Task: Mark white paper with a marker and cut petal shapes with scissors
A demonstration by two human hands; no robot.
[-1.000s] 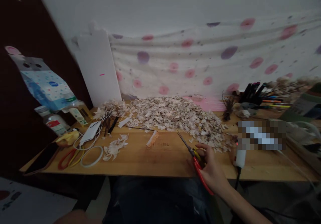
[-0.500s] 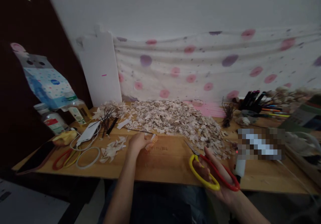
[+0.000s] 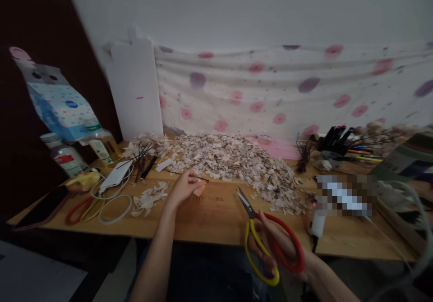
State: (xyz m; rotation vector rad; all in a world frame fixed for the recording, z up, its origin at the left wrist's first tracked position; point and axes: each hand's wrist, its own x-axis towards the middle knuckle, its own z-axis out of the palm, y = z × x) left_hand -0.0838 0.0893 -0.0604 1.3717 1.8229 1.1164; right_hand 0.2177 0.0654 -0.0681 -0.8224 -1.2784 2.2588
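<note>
My left hand (image 3: pixel 186 186) pinches a small pale orange piece (image 3: pixel 199 189) above the wooden table (image 3: pixel 216 221). A thin dark stick (image 3: pixel 201 178) passes by its fingertips. In my right hand (image 3: pixel 274 239) are scissors (image 3: pixel 251 212) with one red and one yellow handle loop, fingers through the loops. Their blades point up and away, slightly parted, right of the left hand. Behind both hands spreads a large heap of pale, dry flakes (image 3: pixel 230 157).
A smaller pile of pale pieces (image 3: pixel 149 198), a white cable, a power bank (image 3: pixel 117 176), another pair of scissors (image 3: pixel 84 209), bottles and a phone lie left. On the right are a glue gun (image 3: pixel 318 225), markers (image 3: pixel 338 139) and dried stems.
The scissors and my right hand have shifted left and turned, so the blades point more upward and show a gap. My left hand has moved slightly left and up, with the piece still held.
</note>
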